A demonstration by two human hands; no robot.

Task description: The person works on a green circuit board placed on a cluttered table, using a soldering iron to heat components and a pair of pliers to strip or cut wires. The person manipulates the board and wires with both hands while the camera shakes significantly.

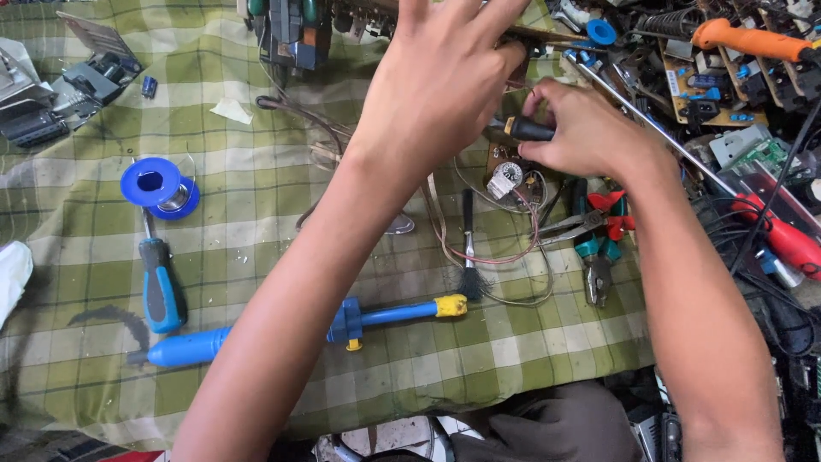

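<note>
A green-and-cream checked cloth (256, 197) covers the workbench, where a person's two bare arms reach in from the bottom edge toward a small brown circuit board (510, 175) lying near the cloth's far right side, among loops of thin wire. The left hand (440, 81), fingers spread and raised, hovers over the board's upper end and hides much of it; whether its palm or thumb touches anything beneath cannot be told from this angle. The right hand (581, 128) is closed in a pinch around a short black-handled tool with a yellow band (526, 128), held just above the board. To the right, a heap of loose circuit boards and cables (735, 94) crowds the bench edge, with an orange-handled tool (748, 38) on top and a long red-handled screwdriver (791, 244) angled across it. On the cloth near the forearms lie a blue plastic desoldering pump with a yellow tip (376, 316), a blue-and-black-handled screwdriver (160, 291), a blue spool of solder wire (158, 186), and a small black brush (470, 257). Pliers with red handles (599, 221) and cutters with teal handles (596, 265) rest just beside the right wrist.
</note>
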